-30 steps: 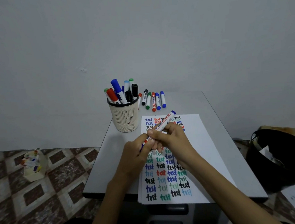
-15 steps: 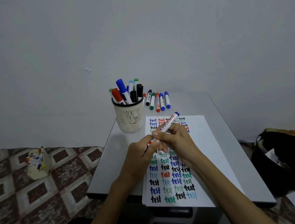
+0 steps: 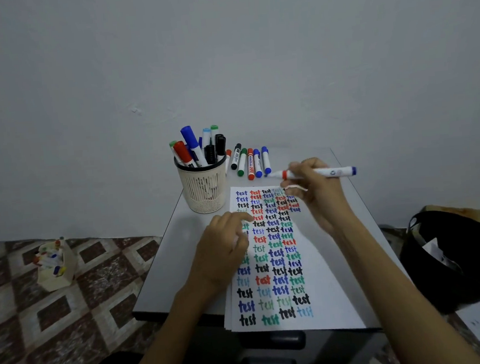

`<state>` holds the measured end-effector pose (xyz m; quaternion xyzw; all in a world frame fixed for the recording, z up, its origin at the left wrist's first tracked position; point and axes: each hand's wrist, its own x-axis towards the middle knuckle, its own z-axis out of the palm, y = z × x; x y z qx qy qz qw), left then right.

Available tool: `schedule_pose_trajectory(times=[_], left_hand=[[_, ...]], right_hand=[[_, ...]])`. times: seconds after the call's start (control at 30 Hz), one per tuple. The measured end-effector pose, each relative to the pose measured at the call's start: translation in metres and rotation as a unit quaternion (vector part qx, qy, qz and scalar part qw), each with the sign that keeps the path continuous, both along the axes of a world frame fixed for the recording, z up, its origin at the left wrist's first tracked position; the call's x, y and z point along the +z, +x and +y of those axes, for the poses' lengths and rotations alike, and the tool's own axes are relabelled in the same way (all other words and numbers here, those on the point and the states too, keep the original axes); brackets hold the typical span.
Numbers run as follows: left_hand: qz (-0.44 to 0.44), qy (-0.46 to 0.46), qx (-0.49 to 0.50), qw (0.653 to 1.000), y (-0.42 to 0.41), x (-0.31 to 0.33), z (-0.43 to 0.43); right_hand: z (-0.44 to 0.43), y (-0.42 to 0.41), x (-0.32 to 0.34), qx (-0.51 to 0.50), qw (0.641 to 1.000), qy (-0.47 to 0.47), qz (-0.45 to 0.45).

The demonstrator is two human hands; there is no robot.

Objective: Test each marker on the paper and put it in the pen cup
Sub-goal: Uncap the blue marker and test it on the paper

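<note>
The right hand [image 3: 316,187] holds a marker [image 3: 330,172] nearly level above the far end of the paper [image 3: 325,261]. Its fingers [image 3: 296,168] are wrapped round the slim white barrel near the front. The uncapped tip points left, just short of the loose markers [image 3: 250,162], and the barrel has an orange band behind the tip and a blue plug at the right end.

The left hand [image 3: 224,249] rests on the left edge of the paper with curled fingers [image 3: 241,219]; whether they hold anything cannot be told.

The paper is a flat white stack lying lengthwise on the smooth grey bench [image 3: 181,258]. It carries columns of the word "test" in black, blue, red, green and pale blue ink.

The pen cup [image 3: 203,190] is a round, cream plastic cup with slotted sides and a fine mesh foot. It stands at the far left of the bench, just beside the paper's corner, packed with upright capped markers. The loose markers lie side by side behind the paper, right of the cup.

On the patterned tile floor [image 3: 71,310] sits a small cream box [image 3: 54,265] of markers at left, and a black bag [image 3: 454,257] at right.
</note>
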<state>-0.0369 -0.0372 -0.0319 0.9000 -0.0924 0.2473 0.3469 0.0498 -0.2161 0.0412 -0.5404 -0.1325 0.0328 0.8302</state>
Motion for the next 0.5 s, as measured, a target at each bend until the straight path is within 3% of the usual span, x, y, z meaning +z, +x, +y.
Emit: schedule_pose_trajectory(times=[0.07, 0.13, 0.27, 0.5], left_hand=[[-0.036, 0.111, -0.021, 0.993, 0.003, -0.008, -0.004], [-0.045, 0.164, -0.018, 0.985, 0.005, -0.014, -0.005], [-0.037, 0.139, -0.015, 0.989, 0.005, -0.011, -0.004], [-0.019, 0.110, -0.023, 0.994, 0.007, -0.009, -0.004]], right_hand=[[-0.012, 0.013, -0.001, -0.026, 1.000, -0.002, 0.001], [-0.018, 0.022, -0.007, -0.033, 0.998, -0.059, -0.004], [-0.018, 0.029, -0.019, -0.056, 0.979, -0.196, -0.006], [-0.015, 0.025, -0.039, -0.095, 0.975, -0.199, 0.016]])
